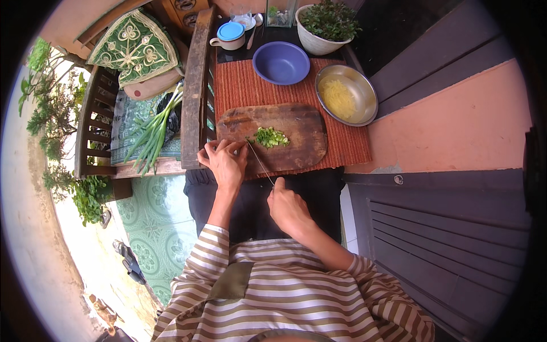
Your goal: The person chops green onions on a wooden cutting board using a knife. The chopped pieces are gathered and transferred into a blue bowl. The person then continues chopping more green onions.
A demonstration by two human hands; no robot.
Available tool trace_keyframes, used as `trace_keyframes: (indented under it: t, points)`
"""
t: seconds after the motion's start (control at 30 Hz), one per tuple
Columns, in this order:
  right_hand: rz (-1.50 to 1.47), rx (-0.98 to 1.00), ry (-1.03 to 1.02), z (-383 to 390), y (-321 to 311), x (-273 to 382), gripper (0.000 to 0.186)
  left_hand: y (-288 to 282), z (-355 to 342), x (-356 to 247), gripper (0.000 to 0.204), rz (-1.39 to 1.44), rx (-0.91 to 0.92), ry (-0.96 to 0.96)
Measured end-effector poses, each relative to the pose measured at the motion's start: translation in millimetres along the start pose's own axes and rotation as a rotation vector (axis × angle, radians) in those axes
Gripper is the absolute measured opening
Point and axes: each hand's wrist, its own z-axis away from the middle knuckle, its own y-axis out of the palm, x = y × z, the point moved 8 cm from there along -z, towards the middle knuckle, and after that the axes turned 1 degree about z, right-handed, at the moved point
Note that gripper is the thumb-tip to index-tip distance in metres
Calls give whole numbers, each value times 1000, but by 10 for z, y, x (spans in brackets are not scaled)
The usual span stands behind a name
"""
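Your right hand [288, 211]: fingers round thin metal knife [261, 164]; left hand [228, 163]: fingers bunched, presumably steadying brown wooden board [307, 132], left edge.

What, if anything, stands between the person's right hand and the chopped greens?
Nothing visible blocks the way: bare cutting board lies before the chopped greens. The knife in the right hand slants leftward, and the left hand is near its far end.
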Motion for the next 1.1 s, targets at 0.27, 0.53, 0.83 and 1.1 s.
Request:
trace_keyframes:
  t: [0.27, 0.53, 0.83, 1.1]
  points:
    - [89, 41, 35, -79, 102, 16, 15, 18, -5, 29, 13, -6, 40, -46]
    - [44, 27, 3, 47, 153, -85, 24, 30, -15, 106, 13, 36, 38, -117]
    - [-5, 29, -21, 153, -161, 29, 23, -35, 12, 27, 14, -19, -6, -38]
    - [-23, 20, -5, 17, -5, 31, 28, -27, 5, 50, 13, 2, 1, -32]
